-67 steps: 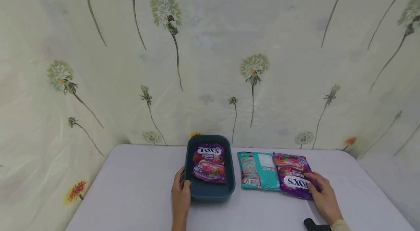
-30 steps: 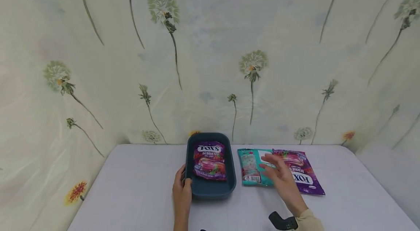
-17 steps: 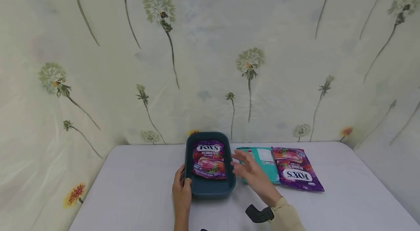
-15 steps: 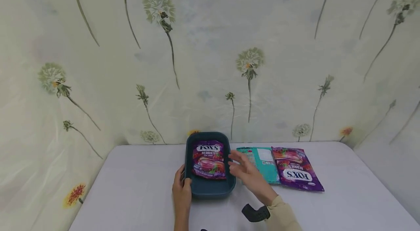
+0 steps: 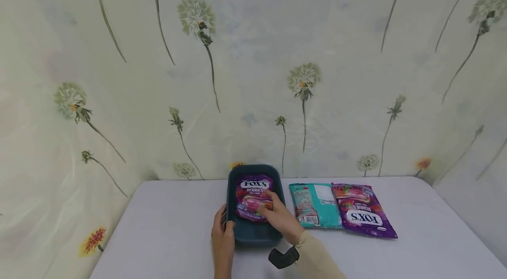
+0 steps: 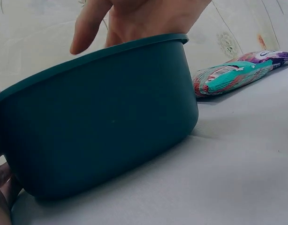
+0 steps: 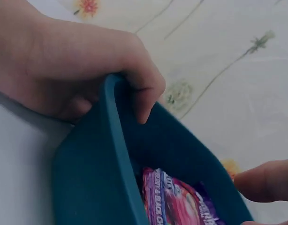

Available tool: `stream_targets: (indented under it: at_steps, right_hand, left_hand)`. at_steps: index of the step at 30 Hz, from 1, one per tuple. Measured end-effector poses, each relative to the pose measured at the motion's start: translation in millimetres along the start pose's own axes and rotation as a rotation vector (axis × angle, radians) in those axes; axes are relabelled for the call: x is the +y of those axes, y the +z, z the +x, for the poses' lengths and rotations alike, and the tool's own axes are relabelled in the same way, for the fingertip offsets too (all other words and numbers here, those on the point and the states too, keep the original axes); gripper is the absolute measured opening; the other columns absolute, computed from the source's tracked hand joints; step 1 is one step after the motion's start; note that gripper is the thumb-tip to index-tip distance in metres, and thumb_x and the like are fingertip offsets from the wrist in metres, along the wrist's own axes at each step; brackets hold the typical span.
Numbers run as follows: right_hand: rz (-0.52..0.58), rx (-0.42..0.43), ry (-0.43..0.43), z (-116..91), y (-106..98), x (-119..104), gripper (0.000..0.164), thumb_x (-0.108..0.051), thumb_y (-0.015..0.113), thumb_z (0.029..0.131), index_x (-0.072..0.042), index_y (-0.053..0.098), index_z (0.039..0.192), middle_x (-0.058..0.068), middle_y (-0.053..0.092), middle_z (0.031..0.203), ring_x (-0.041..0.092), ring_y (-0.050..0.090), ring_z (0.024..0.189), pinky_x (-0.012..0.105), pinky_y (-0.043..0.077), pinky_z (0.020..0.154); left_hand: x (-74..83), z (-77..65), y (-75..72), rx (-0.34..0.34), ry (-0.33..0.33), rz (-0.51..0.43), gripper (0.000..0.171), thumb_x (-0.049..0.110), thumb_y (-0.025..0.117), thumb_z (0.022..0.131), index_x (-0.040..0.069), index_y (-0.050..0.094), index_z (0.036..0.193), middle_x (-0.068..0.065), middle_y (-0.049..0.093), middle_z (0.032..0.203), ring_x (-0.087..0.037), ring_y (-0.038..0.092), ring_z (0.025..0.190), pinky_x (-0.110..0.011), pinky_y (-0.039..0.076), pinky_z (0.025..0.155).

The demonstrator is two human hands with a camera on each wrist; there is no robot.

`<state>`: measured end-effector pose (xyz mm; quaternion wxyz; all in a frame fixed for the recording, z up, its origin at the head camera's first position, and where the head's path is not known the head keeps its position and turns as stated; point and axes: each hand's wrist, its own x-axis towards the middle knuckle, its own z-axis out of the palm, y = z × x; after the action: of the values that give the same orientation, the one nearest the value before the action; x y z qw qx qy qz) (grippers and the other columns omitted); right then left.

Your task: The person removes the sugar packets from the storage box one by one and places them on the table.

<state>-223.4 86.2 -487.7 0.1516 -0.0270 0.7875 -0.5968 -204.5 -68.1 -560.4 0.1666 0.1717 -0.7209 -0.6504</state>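
Observation:
A dark teal plastic tub (image 5: 257,236) stands upright on the table, and in it lies a purple candy bag (image 5: 253,195) printed FOX'S BERRIES. My left hand (image 5: 223,241) grips the tub's left wall; in the right wrist view its thumb (image 7: 146,91) hooks over the rim. Reaching in over the opposite wall, my right hand (image 5: 279,217) has its thumb and fingers spread over the candy bag, fingertips right at its printed face. In the left wrist view the right hand (image 6: 139,21) shows above the rim, while the wall hides the bag.
Right of the tub, a turquoise candy bag (image 5: 325,213) lies back side up. Beside it, edge to edge, is a second purple FOX'S bag (image 5: 364,215), its print upside down. A black strap device (image 5: 283,258) sits on the right wrist. A flower-printed sheet (image 5: 253,94) hangs behind the white table (image 5: 174,226).
My right hand has let go of the purple bag on the right and travelled left, past the turquoise bag, into the tub. The left hand has kept its grip on the tub.

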Motion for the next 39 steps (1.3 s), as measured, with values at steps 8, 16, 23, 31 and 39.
stream_targets:
  at_steps: [8, 16, 23, 31, 39]
  right_hand:
    - [0.107, 0.054, 0.009, 10.0, 3.3, 4.2, 0.057, -0.024, 0.056, 0.091, 0.0, 0.034, 0.138, 0.023, 0.042, 0.136, 0.032, 0.047, 0.118, 0.054, 0.033, 0.103]
    - [0.121, 0.145, -0.042, 15.9, 8.5, 4.5, 0.042, -0.015, 0.055, 0.091, -0.004, 0.045, 0.131, 0.018, 0.056, 0.123, 0.022, 0.054, 0.101, 0.041, 0.044, 0.093]
    - [0.033, 0.176, -0.096, 19.6, 12.7, 10.1, 0.047, -0.019, 0.061, 0.089, -0.016, 0.045, 0.132, 0.014, 0.049, 0.135, 0.029, 0.051, 0.115, 0.049, 0.046, 0.094]
    - [0.027, 0.136, -0.107, 22.4, 11.6, 9.9, 0.055, -0.011, 0.06, 0.089, -0.02, 0.039, 0.139, 0.017, 0.046, 0.136, 0.027, 0.054, 0.108, 0.043, 0.05, 0.088]
    - [0.018, 0.197, -0.117, 22.2, 13.4, 10.8, 0.05, -0.002, 0.052, 0.089, -0.019, 0.045, 0.136, 0.015, 0.045, 0.139, 0.027, 0.049, 0.108, 0.032, 0.045, 0.078]
  left_hand:
    - [-1.1, -0.7, -0.5, -0.005, -0.008, 0.009, 0.049, 0.005, 0.048, 0.085, 0.013, 0.053, 0.132, -0.014, 0.057, 0.132, -0.03, 0.055, 0.118, -0.049, 0.047, 0.094]
    - [0.2, -0.2, -0.9, 0.004, 0.013, -0.02, 0.048, 0.003, 0.048, 0.084, 0.013, 0.055, 0.131, -0.013, 0.059, 0.129, -0.027, 0.057, 0.115, -0.047, 0.048, 0.093]
    - [-0.7, -0.7, 0.3, 0.004, 0.014, -0.003, 0.048, 0.003, 0.047, 0.084, 0.012, 0.055, 0.131, -0.014, 0.058, 0.13, -0.03, 0.056, 0.116, -0.05, 0.047, 0.094]
    - [1.9, -0.1, 0.2, -0.004, 0.018, -0.02, 0.049, 0.003, 0.047, 0.084, 0.014, 0.054, 0.131, -0.012, 0.057, 0.131, -0.028, 0.055, 0.118, -0.048, 0.046, 0.095]
    - [1.1, -2.2, 0.6, 0.001, 0.017, -0.013, 0.048, 0.003, 0.047, 0.084, 0.012, 0.055, 0.131, -0.013, 0.058, 0.13, -0.028, 0.056, 0.117, -0.048, 0.047, 0.094]
